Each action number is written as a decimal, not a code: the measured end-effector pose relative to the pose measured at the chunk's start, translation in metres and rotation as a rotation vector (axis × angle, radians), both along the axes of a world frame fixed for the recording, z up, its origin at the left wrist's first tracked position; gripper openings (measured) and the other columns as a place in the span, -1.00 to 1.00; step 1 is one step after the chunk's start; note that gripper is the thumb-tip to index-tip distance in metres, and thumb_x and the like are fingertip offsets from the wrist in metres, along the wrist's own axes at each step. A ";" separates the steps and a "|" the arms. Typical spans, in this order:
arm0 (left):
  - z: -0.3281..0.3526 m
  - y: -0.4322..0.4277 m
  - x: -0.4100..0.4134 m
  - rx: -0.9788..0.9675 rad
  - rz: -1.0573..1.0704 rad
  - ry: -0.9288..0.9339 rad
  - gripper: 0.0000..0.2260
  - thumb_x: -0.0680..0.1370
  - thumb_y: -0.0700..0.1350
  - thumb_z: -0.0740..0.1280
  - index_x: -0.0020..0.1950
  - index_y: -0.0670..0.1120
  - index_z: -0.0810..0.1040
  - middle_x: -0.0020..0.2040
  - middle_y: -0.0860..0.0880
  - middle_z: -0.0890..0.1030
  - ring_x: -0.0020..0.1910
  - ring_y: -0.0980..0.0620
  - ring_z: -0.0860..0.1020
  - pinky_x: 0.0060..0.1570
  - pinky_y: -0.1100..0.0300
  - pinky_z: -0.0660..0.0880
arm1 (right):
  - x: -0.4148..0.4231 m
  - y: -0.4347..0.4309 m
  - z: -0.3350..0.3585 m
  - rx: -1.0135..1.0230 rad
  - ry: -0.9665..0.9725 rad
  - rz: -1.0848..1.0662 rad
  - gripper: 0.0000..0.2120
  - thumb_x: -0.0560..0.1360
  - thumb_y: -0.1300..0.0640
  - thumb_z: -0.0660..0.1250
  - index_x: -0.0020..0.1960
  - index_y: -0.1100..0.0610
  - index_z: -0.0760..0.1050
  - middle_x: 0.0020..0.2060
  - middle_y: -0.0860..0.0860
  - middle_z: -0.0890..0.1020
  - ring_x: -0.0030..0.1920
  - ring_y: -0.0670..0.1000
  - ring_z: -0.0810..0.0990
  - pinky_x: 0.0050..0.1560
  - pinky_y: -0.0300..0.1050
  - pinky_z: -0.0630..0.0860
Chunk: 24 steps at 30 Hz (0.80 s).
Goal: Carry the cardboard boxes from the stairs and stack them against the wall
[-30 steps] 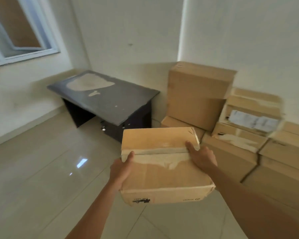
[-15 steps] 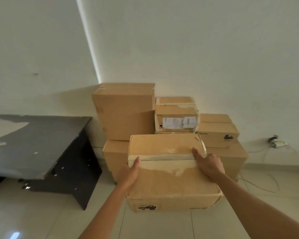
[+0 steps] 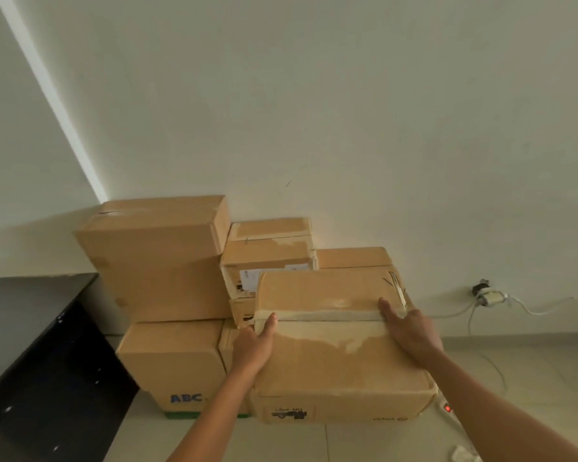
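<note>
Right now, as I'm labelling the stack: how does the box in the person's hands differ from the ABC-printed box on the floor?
The carried box is gripped by the left hand and right hand; the ABC box sits on the floor under a large box. The carried box's front has dark print; the ABC box's has blue letters. Both are closed brown cardboard.

We are seeing the carried box [image 3: 341, 355] at centre in tan with pale tape [image 3: 324, 316], a lower-left box [image 3: 171, 358] wearing blue letters, a black table [image 3: 30, 328], a white wall [image 3: 314, 95].
</note>
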<state>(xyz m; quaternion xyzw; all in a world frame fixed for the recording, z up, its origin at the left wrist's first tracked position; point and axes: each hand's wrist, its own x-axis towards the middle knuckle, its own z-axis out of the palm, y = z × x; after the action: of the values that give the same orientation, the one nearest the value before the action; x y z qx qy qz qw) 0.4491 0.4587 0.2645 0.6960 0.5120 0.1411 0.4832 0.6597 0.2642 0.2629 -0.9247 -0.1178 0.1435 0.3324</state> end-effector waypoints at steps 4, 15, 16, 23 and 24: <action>-0.005 -0.016 0.065 -0.017 -0.015 0.017 -0.32 0.47 0.39 0.14 0.22 -0.18 0.51 0.00 -0.05 0.58 -0.06 0.00 0.55 -0.06 0.08 0.52 | 0.066 -0.018 0.000 0.003 0.005 0.011 -0.30 0.44 -0.46 0.10 -0.08 0.21 0.46 -0.16 0.14 0.59 -0.14 0.16 0.60 -0.05 0.03 0.58; -0.008 0.018 0.205 -0.053 -0.130 0.074 -0.27 0.39 0.47 0.16 -0.02 -0.21 0.55 -0.10 -0.13 0.58 -0.24 0.06 0.56 -0.27 0.17 0.43 | 0.211 0.009 -0.013 -0.037 0.034 -0.014 -0.28 0.44 -0.44 0.11 -0.04 0.28 0.44 -0.14 0.18 0.55 -0.25 0.10 0.51 -0.20 -0.07 0.42; -0.009 0.025 0.218 -0.051 -0.154 0.081 -0.32 0.40 0.47 0.15 -0.16 -0.19 0.50 -0.23 -0.10 0.54 -0.38 0.10 0.49 -0.31 0.17 0.37 | 0.225 0.015 -0.016 -0.053 0.028 -0.021 -0.25 0.43 -0.45 0.10 -0.04 0.29 0.46 -0.15 0.18 0.56 -0.25 0.11 0.52 -0.22 -0.07 0.42; -0.010 0.075 0.311 -0.085 -0.275 0.108 -0.43 0.44 0.43 0.13 -0.04 -0.08 0.48 -0.09 -0.04 0.53 -0.17 0.07 0.53 -0.01 0.06 0.52 | 0.307 0.053 -0.017 -0.098 0.014 -0.115 -0.22 0.42 -0.46 0.10 -0.06 0.30 0.51 -0.19 0.18 0.57 -0.25 0.13 0.54 -0.27 -0.08 0.43; -0.010 0.081 0.321 -0.076 -0.281 0.098 -0.49 0.47 0.41 0.13 -0.12 -0.05 0.44 -0.14 -0.02 0.50 -0.22 0.09 0.50 -0.06 0.09 0.51 | 0.317 0.058 -0.016 -0.100 0.017 -0.120 -0.22 0.42 -0.46 0.10 -0.04 0.31 0.51 -0.17 0.20 0.57 -0.25 0.13 0.54 -0.28 -0.08 0.41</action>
<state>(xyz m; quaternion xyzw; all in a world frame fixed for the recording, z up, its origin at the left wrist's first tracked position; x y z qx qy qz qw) 0.7700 0.5396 0.2547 0.7481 0.4375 0.0185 0.4986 0.9764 0.3227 0.2465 -0.9443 -0.0523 0.1369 0.2947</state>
